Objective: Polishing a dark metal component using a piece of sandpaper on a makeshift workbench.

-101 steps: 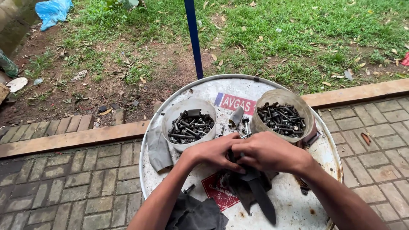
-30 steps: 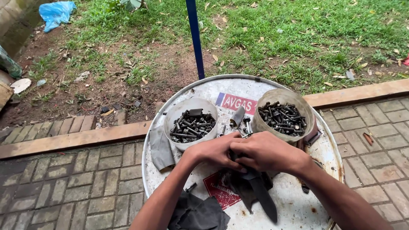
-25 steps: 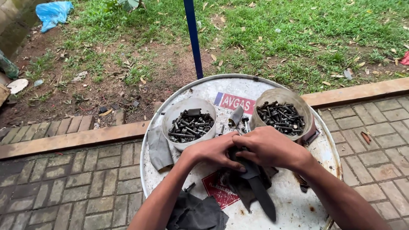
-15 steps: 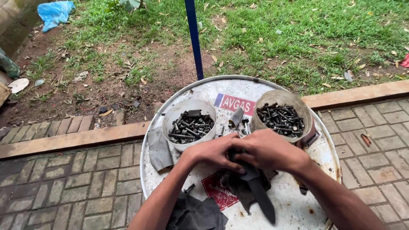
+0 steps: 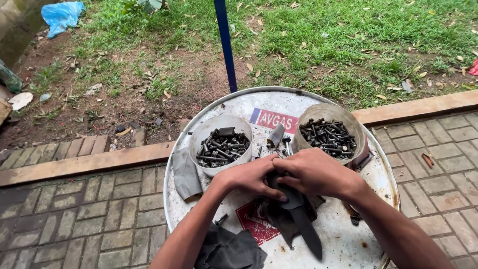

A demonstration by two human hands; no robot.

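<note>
Black rubber strip [image 5: 303, 226] lies just below the centre of the frame on the round white drum top [image 5: 348, 244], its upper end gripped under both hands while its lower end tapers toward the bottom edge. The left hand [image 5: 251, 177] is curled over that upper end with fingers closed on it, and the right hand [image 5: 316, 172] presses against it from the right, fingers also closed on the strip; the two hands touch. Just above them stand two pale bowls, the left bowl [image 5: 211, 134] and the right bowl [image 5: 333, 112], each filled with dark bolts. A grey rubber piece [image 5: 185, 174] lies at the drum's left edge, and a dark cloth [image 5: 231, 249] sits at the bottom. A blue pole [image 5: 225, 45] rises from the grass [image 5: 348, 40] at upper centre.
</note>
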